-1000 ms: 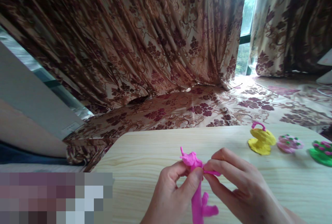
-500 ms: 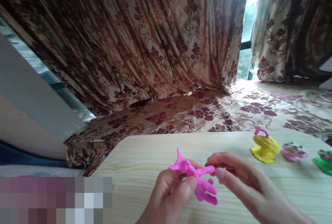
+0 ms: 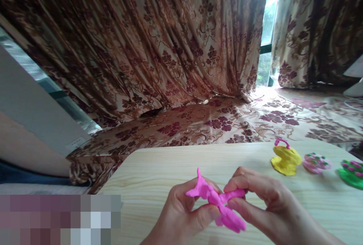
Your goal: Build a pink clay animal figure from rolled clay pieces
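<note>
Above the table, a pink clay animal figure (image 3: pixel 213 198) is held between both hands, its pointed ears toward the upper left and its limbs toward the right. My left hand (image 3: pixel 184 213) is closed around the body, thumb pressed on the near side. With thumb and fingertips, my right hand (image 3: pixel 262 196) pinches the upper limb, whose rounded tip sticks out between them. The lower limbs hang free below the right thumb. Part of the body is hidden behind the left fingers.
On the light wooden table (image 3: pixel 159 162), to the right, stand a yellow clay piece (image 3: pixel 286 158) with a pink loop on top, a pale pink clay piece (image 3: pixel 316 163) with green dots and a green clay piece (image 3: pixel 351 175) with pink dots. Patterned curtains (image 3: pixel 170 48) hang behind.
My right thumb and fingers have closed farther along the upper limb, toward the body. The figure has tilted slightly and its lower limbs now sit closer together. The view has shifted slightly.
</note>
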Demonstrator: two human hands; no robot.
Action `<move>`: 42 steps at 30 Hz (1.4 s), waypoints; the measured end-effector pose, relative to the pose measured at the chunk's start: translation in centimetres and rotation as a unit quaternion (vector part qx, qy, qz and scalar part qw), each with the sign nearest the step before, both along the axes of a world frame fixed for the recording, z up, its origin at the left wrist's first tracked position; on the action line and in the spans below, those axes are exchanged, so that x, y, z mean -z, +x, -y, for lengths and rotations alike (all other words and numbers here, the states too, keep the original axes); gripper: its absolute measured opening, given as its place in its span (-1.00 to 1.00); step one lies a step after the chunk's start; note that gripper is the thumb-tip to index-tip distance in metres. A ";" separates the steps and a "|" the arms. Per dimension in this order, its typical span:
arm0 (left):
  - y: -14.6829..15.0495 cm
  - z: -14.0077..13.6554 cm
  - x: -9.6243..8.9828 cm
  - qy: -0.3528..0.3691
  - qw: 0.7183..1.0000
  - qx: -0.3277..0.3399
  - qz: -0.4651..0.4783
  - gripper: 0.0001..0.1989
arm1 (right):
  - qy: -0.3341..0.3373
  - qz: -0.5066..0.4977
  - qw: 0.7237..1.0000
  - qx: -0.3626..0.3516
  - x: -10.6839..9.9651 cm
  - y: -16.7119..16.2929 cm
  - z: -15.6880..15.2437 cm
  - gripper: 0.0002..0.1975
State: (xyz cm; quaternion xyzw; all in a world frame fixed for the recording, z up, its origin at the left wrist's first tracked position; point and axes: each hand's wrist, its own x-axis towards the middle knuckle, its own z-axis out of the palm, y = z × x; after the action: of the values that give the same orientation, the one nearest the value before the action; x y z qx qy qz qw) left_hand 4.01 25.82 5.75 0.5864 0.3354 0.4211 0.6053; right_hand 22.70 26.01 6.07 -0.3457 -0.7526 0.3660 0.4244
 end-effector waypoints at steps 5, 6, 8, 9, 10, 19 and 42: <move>0.0 0.0 0.2 0.003 1.000 0.006 0.004 -0.79 | 0.035 -0.004 0.999 -0.008 0.1 0.0 0.1 -0.90; 0.0 0.0 0.2 0.003 1.000 0.006 0.005 -0.78 | 0.040 -0.008 0.999 -0.009 0.1 0.0 0.1 -0.90; 0.1 0.0 0.2 -0.001 1.000 0.006 0.008 -0.76 | 0.045 -0.013 0.999 -0.010 0.0 -0.1 0.1 -0.90; 0.1 0.0 0.2 -0.005 1.000 0.006 0.011 -0.75 | 0.046 -0.015 0.999 -0.011 0.0 -0.1 0.1 -0.90; 0.1 0.0 0.2 -0.009 1.000 0.005 0.013 -0.74 | 0.048 -0.018 0.999 -0.011 0.0 -0.1 0.0 -0.91; 0.2 0.0 0.3 -0.036 0.999 0.003 0.020 -0.77 | 0.078 -0.024 0.996 -0.027 0.0 -0.1 -0.1 -0.82; 0.3 0.0 0.5 -0.113 0.989 0.044 0.080 -0.85 | 0.088 0.042 0.994 -0.056 0.6 0.2 0.1 -0.86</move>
State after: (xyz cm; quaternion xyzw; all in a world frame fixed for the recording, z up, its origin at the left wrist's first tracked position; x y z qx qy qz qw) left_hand 4.26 25.78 5.25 0.4926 0.3051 0.3987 0.7109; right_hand 22.94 25.89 5.52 -0.2797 -0.8168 0.3071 0.4004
